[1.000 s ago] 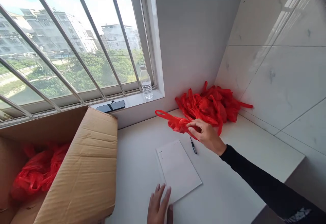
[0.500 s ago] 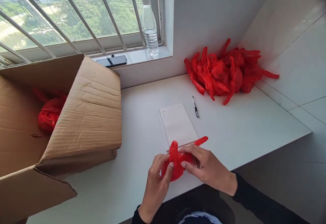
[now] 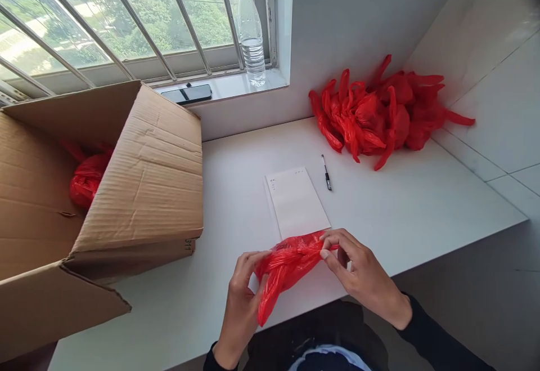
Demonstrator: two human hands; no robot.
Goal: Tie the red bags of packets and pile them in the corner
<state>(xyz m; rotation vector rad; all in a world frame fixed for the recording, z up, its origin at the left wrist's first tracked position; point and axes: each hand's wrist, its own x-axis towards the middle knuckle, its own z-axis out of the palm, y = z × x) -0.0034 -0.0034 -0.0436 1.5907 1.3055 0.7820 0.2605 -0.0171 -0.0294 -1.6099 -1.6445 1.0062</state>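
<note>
A crumpled red plastic bag [image 3: 284,267] is stretched between my two hands above the near edge of the white counter [image 3: 422,213]. My left hand [image 3: 242,292] pinches its left end, with a loose tail hanging below. My right hand [image 3: 358,269] pinches its right end with fingertips closed. Just beyond the bag lies a white paper pad [image 3: 295,199], with a black pen [image 3: 326,173] beside it. A pile of red plastic bags [image 3: 379,115] sits in the far right corner against the tiled wall.
An open cardboard box [image 3: 139,174] lies on its side at the left, with more red bags [image 3: 86,177] inside. On the window sill stand a clear water bottle [image 3: 251,36] and a dark phone [image 3: 188,93]. Window bars run behind them.
My right hand brought one red bag from the far pile to the near edge, my left hand joined it, and the bag has been pulled out longer between them. The view tilted down.
</note>
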